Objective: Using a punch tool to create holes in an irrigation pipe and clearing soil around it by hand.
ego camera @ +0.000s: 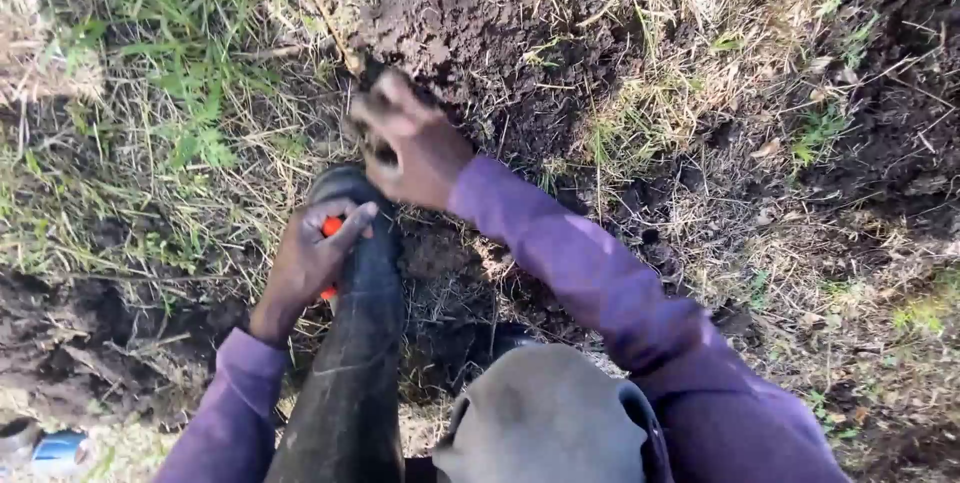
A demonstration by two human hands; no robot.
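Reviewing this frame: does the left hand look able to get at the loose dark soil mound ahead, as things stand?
Probably yes, but not freely. The left hand grips an orange-handled object beside a black rubber boot, and the right hand already sits at the soil mound, partly blocking the near edge.

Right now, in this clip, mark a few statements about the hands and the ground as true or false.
1. The left hand rests on a black rubber boot and holds something orange. True.
2. The right hand lies flat on a wooden table. False: it reaches into dark loose soil on the ground.
3. Both arms wear purple sleeves. True.
4. The ground is bare concrete. False: it is soil with dry straw and green grass.
5. The right hand is blurred, so its grip cannot be read. True.
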